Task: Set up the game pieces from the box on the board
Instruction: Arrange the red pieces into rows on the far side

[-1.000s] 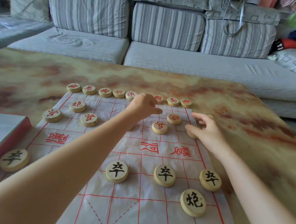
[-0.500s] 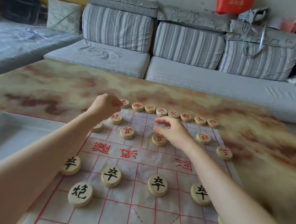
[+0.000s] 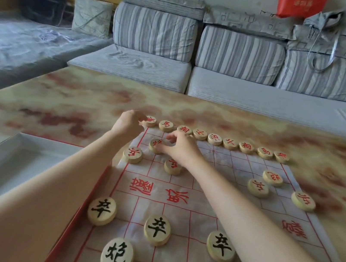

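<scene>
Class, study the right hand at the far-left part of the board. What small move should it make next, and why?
Probably settle the red-lettered piece onto its line crossing, then let go. The right hand has its fingers curled on that piece, just behind the far row of pieces, while the twin piece on the right side lies untouched on the board.

A person's right hand [image 3: 181,149] pinches a red-lettered disc [image 3: 155,145] on the paper board [image 3: 208,204], spread over a marbled table [image 3: 81,102]. Just beyond its fingers [image 3: 172,138] runs a row of nine red discs [image 3: 215,139]. The left hand [image 3: 128,123] curls beside the row's end disc [image 3: 150,121], contact unclear.
</scene>
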`<state>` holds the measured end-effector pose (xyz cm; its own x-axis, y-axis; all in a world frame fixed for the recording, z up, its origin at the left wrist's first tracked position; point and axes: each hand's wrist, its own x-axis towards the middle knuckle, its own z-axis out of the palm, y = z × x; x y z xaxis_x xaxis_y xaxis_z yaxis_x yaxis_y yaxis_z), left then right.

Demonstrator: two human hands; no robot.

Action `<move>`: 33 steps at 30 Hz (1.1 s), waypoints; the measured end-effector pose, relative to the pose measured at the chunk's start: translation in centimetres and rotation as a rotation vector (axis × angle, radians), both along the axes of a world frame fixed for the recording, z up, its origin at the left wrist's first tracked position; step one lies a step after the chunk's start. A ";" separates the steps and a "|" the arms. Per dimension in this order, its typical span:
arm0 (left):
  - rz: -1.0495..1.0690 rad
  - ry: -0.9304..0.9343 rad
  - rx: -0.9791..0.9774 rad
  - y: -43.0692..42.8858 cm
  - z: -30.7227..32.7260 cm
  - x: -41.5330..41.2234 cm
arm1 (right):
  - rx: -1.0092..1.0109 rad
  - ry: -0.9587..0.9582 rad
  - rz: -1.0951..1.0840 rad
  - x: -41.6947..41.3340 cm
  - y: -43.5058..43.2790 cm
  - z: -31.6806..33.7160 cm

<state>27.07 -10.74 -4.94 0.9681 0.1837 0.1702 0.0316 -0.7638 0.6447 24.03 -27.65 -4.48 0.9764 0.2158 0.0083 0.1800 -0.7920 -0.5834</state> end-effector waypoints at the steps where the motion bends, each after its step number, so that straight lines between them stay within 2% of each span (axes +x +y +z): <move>1: 0.000 -0.005 0.010 0.1 -0.1 0.4 | -0.015 -0.011 -0.004 0.1 0.1 -0.2; 10: -0.005 0.026 0.025 -0.6 -0.7 3.6 | -0.132 -0.119 -0.014 1.1 0.7 -0.5; 17: -0.136 0.062 0.086 -0.3 -1.0 5.0 | -0.174 -0.125 0.010 1.6 0.8 -0.9; 33: -0.094 -0.034 0.029 0.3 -1.7 4.8 | -0.046 0.132 0.160 2.6 0.0 -0.8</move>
